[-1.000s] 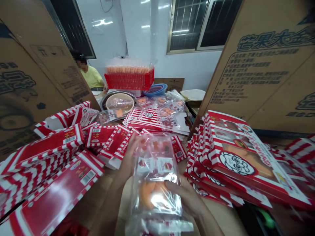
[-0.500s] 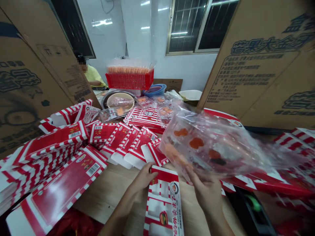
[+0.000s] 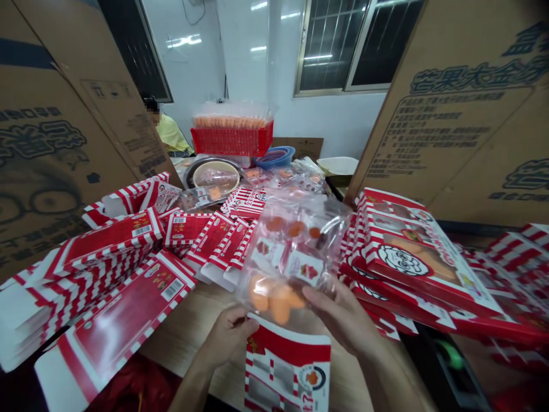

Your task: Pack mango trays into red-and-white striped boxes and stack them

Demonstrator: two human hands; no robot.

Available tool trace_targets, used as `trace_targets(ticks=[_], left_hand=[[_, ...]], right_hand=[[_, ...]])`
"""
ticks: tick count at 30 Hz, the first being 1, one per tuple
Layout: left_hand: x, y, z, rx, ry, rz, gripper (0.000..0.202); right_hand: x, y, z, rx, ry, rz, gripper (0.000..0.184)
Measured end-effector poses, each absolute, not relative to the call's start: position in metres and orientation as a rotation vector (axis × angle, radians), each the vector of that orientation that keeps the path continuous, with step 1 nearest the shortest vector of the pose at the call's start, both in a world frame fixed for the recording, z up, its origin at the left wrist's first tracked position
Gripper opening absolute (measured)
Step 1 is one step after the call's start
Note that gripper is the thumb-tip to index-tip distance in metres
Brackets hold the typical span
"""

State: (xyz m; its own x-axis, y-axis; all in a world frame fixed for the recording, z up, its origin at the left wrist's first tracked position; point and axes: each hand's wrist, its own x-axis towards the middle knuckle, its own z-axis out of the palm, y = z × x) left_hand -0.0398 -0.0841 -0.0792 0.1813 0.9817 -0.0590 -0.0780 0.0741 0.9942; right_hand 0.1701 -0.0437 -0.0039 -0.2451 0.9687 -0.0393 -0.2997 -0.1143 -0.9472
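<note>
While the left hand [image 3: 227, 343] is pinching the top left corner of a red-and-white windowed carton [image 3: 285, 352], the right hand [image 3: 345, 315] is clasping a clear plastic pouch [image 3: 281, 229] by its lower right part, thumb on top and fingers mostly hidden. Holding orange moulded pieces [image 3: 281, 303] and printed white sachets [image 3: 304, 266], the pouch is hanging just beyond the carton's top edge; whether the two are touching, I cannot tell.

The step in hand seems to be bringing the pouch to the carton's upper end, with insertion apparently not yet begun. The next move is probably calling for spreading that end and squaring the pouch's lower edge to it, since loose film could be snagging on the rim.

Compared with half a second ago, the pouch is no longer trailing in a blur to the carton's right but is facing its top edge. The carton is now showing less of its length, and the left hand is keeping its corner grip. Right of the carton, stacked face-printed cartons [image 3: 405, 260] are again showing fully, no longer being covered by the pouch.
</note>
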Motion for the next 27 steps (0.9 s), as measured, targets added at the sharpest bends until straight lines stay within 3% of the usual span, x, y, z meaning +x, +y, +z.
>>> trace_targets(ticks=[6, 11, 13, 16, 17, 18, 22, 27], left_hand=[[-0.04, -0.098, -0.091, 1.117, 1.245, 1.414, 0.018], [-0.04, -0.093, -0.079, 1.21, 1.225, 1.288, 0.017], [-0.044, -0.089, -0.076, 1.269, 1.158, 1.176, 0.019], [-0.044, -0.085, -0.074, 1.347, 1.046, 1.044, 0.025], [-0.043, -0.085, -0.074, 1.357, 1.021, 1.025, 0.027], [-0.041, -0.084, -0.075, 1.358, 1.008, 1.021, 0.029], [-0.033, -0.088, -0.078, 1.373, 1.136, 1.228, 0.03], [-0.033, -0.098, -0.081, 1.261, 1.497, 1.5, 0.03]], right_hand=[[0.204, -0.055, -0.012, -1.011, -1.473, 1.552, 0.025], [0.212, -0.052, -0.018, -0.973, -1.683, 1.621, 0.022], [0.209, -0.047, -0.012, -0.969, -1.622, 1.476, 0.037], [0.201, -0.033, 0.006, -0.96, -1.346, 1.0, 0.079], [0.199, -0.028, 0.014, -0.96, -1.289, 0.873, 0.084], [0.198, -0.024, 0.02, -0.967, -1.28, 0.789, 0.079], [0.193, -0.016, 0.026, -0.988, -1.646, 0.886, 0.023], [0.184, -0.033, -0.022, -0.732, -1.99, 1.568, 0.037]])
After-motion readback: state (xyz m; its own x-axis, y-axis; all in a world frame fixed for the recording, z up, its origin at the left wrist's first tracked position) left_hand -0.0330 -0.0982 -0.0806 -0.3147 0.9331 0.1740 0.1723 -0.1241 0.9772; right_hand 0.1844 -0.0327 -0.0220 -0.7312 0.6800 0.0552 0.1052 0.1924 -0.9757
